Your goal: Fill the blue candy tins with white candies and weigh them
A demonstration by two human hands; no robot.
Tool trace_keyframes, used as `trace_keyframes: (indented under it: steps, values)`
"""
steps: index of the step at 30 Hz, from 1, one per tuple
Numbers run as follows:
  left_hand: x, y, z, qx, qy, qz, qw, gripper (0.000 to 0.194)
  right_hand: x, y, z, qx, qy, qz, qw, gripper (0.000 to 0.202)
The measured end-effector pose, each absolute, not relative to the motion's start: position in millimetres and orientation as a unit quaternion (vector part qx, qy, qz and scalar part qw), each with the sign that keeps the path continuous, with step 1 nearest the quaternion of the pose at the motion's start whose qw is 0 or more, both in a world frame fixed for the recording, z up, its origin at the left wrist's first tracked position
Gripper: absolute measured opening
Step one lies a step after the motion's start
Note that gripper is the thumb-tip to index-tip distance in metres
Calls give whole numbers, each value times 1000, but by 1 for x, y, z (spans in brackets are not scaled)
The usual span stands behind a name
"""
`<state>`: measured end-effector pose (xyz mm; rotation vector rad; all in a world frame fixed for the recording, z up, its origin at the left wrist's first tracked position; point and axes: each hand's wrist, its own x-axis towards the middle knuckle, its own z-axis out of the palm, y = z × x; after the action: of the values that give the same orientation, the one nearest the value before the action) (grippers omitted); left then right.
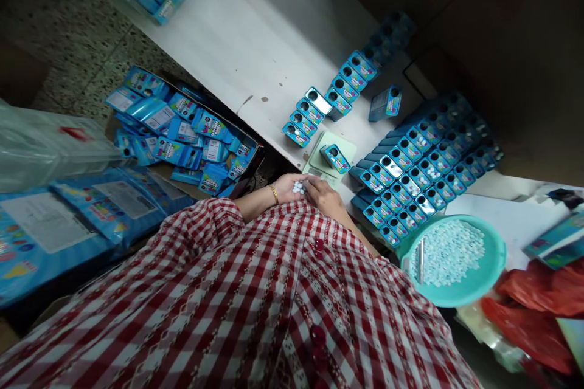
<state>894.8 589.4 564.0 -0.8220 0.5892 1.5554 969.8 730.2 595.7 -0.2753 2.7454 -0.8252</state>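
Observation:
My left hand (289,185), palm up and cupped in front of my body, holds a small heap of white and pale blue candies (298,188). My right hand (323,196) is against it, its curled fingers at the edge of the heap; whatever they pinch is hidden. Just beyond my hands is a pale green scale (345,143), with a blue tin (336,159) resting on its plate. To the left of the scale is a short row of blue tins (305,117), one with a shiny lid-like face. A longer row of tins (350,80) runs farther back.
Many blue tins (406,170) are packed in rows at right. Near them, a turquoise basin (495,255) holds candies and a metal bar. Left of the white table (237,42) is a box of blue packets (182,127). Red plastic bags (529,322) lie at lower right.

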Motion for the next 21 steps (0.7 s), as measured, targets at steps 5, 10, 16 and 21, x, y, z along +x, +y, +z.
trace_keyframes:
  steps: [5, 10, 16, 21]
  values:
    - [901, 588, 560, -371, 297, 626, 618, 23, 980, 721, 577, -132, 936, -292, 148, 31]
    - [903, 589, 557, -375, 299, 618, 622, 18, 986, 727, 574, -134, 930, -313, 137, 29]
    - [902, 595, 559, -369, 310, 616, 623, 21, 990, 733, 585, -102, 919, -363, 116, 26]
    - [900, 596, 559, -358, 277, 640, 621, 23, 971, 746, 606, 4, 906, -423, 12, 19]
